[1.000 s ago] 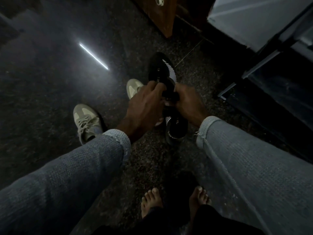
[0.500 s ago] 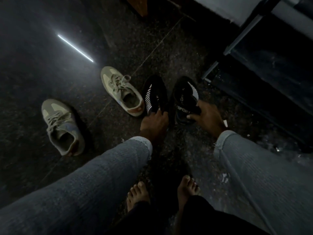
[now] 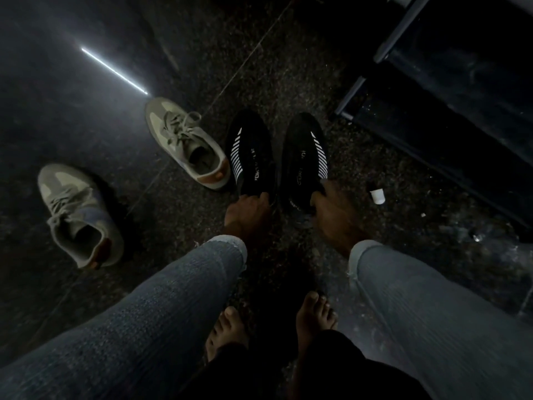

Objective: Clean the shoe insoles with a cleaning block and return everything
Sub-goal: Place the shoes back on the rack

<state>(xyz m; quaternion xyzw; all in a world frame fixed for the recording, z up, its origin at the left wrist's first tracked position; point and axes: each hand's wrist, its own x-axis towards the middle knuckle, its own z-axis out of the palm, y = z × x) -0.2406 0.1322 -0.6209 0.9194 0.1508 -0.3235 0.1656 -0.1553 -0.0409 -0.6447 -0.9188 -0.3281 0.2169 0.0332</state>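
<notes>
Dim, low-contrast head view of a dark speckled floor (image 3: 288, 90), lit mainly from your upper left.

You see one thin bright streak of glare (image 3: 114, 71) on the polished floor, with a faint haze spreading around it; everything else falls off into murk. The pale sneakers (image 3: 184, 140) catch the most light, and the nearer one (image 3: 78, 215) throws a soft shadow to its right. The black shoes (image 3: 251, 151) show little beyond their white stripes. Your hands, the left (image 3: 248, 215) and the right (image 3: 334, 217), are softly blurred and underexposed. The dark furniture (image 3: 461, 82) at upper right loses detail, and straight edges bow toward the corners from the wide lens.
</notes>
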